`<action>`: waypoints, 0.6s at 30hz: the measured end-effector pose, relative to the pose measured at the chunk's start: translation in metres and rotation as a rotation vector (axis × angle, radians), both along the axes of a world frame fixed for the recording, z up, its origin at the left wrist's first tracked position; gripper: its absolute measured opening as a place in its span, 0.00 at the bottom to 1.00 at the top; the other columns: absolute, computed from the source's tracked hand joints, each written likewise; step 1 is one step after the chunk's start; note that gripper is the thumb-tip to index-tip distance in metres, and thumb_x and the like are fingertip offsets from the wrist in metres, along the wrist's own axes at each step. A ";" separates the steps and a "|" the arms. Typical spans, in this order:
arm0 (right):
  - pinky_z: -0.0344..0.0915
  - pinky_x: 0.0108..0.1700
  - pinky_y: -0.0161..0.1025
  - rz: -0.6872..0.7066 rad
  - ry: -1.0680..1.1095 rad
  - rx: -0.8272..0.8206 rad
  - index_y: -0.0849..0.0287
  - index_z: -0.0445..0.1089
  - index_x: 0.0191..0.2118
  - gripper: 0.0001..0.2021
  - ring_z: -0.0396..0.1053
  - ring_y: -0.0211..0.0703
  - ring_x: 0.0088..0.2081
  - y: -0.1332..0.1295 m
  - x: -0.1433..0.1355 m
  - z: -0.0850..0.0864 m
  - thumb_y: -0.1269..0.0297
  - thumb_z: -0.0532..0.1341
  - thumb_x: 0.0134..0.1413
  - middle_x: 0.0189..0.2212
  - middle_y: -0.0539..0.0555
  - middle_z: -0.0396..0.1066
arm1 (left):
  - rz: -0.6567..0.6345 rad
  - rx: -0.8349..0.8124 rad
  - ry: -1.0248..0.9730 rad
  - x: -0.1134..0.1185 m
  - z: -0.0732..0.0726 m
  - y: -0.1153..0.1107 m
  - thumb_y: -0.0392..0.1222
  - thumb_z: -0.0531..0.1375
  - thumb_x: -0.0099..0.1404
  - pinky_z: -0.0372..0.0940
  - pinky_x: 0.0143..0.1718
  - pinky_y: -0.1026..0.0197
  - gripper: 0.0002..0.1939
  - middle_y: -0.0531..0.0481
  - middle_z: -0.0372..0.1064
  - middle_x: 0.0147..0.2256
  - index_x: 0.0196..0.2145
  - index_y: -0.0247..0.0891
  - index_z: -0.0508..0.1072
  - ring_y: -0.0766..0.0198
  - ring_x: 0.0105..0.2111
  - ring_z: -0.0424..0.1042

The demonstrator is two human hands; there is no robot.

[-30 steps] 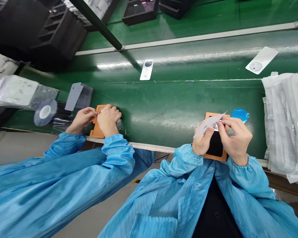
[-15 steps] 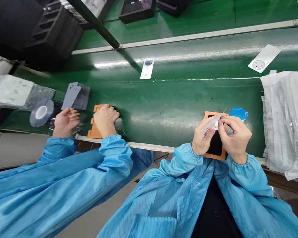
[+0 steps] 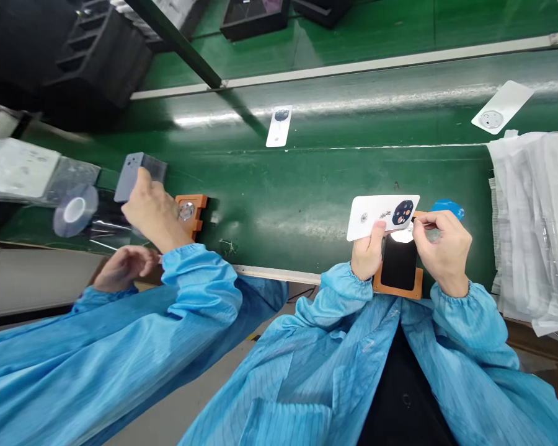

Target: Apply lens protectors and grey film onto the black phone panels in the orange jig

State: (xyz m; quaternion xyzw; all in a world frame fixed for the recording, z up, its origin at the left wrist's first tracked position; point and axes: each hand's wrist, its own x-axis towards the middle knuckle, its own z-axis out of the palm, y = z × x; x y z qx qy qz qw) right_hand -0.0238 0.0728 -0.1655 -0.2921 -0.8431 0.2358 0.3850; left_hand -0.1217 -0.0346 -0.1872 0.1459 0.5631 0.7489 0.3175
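Observation:
My left hand [image 3: 368, 251] grips a white panel [image 3: 369, 214] with a dark round camera patch at its right end. Beside it, my right hand [image 3: 444, 248] pinches a small shiny silvery piece [image 3: 402, 234] just under the panel's right end. Below both hands an orange fixture [image 3: 397, 290] lies at the belt's front edge, with a black rectangular inset [image 3: 398, 265] in it. A crumpled blue film [image 3: 448, 207] rests behind my right hand.
White panels lie farther back, one mid-belt [image 3: 279, 127] and one at right [image 3: 503, 106]. Wrapped sheets [image 3: 534, 229] are stacked right. At left, a co-worker's hand [image 3: 153, 207] touches grey panels [image 3: 130, 176], near an orange fixture [image 3: 194, 214] and tape roll [image 3: 75, 210].
The panel in my left hand has turned from edge-on to show its face, and has shifted left. The co-worker's hand has moved from the left fixture to the grey panels.

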 end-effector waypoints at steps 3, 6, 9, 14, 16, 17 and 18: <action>0.73 0.40 0.42 0.036 0.000 -0.034 0.55 0.73 0.38 0.02 0.76 0.45 0.37 -0.007 -0.001 0.001 0.66 0.63 0.63 0.37 0.55 0.79 | -0.064 -0.052 0.131 0.001 0.004 -0.002 0.52 0.67 0.69 0.65 0.68 0.51 0.16 0.46 0.79 0.53 0.49 0.42 0.84 0.50 0.59 0.75; 0.71 0.36 0.41 -0.005 -0.015 -0.009 0.55 0.72 0.37 0.04 0.75 0.44 0.33 -0.012 -0.004 -0.002 0.66 0.61 0.64 0.34 0.54 0.78 | -0.144 -0.025 0.171 0.005 0.012 -0.006 0.48 0.69 0.67 0.64 0.69 0.51 0.16 0.46 0.78 0.55 0.51 0.43 0.83 0.49 0.61 0.74; 0.68 0.32 0.40 -0.034 -0.008 0.017 0.54 0.70 0.33 0.06 0.72 0.42 0.29 -0.015 -0.007 -0.003 0.66 0.61 0.64 0.28 0.52 0.75 | -0.240 0.030 0.190 0.008 0.014 -0.007 0.51 0.68 0.67 0.63 0.70 0.49 0.21 0.45 0.75 0.59 0.55 0.43 0.81 0.47 0.62 0.73; 0.66 0.32 0.39 -0.032 0.027 -0.015 0.55 0.69 0.29 0.06 0.68 0.39 0.26 -0.001 -0.006 -0.004 0.73 0.61 0.54 0.25 0.49 0.72 | -0.141 -0.001 -0.028 0.005 0.000 -0.002 0.58 0.68 0.67 0.70 0.64 0.46 0.22 0.43 0.79 0.54 0.51 0.40 0.82 0.47 0.58 0.76; 0.65 0.31 0.39 -0.125 -0.002 -0.066 0.55 0.70 0.27 0.06 0.68 0.39 0.25 0.022 0.002 -0.015 0.73 0.63 0.51 0.24 0.49 0.72 | -0.034 0.014 -0.231 -0.004 -0.005 0.002 0.58 0.70 0.65 0.76 0.56 0.47 0.25 0.41 0.80 0.51 0.51 0.37 0.81 0.47 0.52 0.80; 0.63 0.30 0.39 -0.184 -0.041 -0.087 0.56 0.70 0.26 0.05 0.66 0.39 0.24 0.037 0.008 -0.023 0.72 0.64 0.49 0.22 0.49 0.71 | 0.005 0.022 -0.311 -0.010 -0.005 0.003 0.57 0.70 0.65 0.77 0.53 0.48 0.26 0.40 0.80 0.50 0.53 0.36 0.79 0.48 0.49 0.82; 0.60 0.29 0.40 -0.241 -0.091 -0.102 0.55 0.70 0.24 0.06 0.64 0.39 0.22 0.053 0.015 -0.031 0.72 0.66 0.47 0.20 0.49 0.70 | 0.031 0.027 -0.365 -0.017 -0.004 0.003 0.55 0.70 0.66 0.78 0.52 0.49 0.27 0.40 0.80 0.50 0.55 0.36 0.77 0.50 0.48 0.82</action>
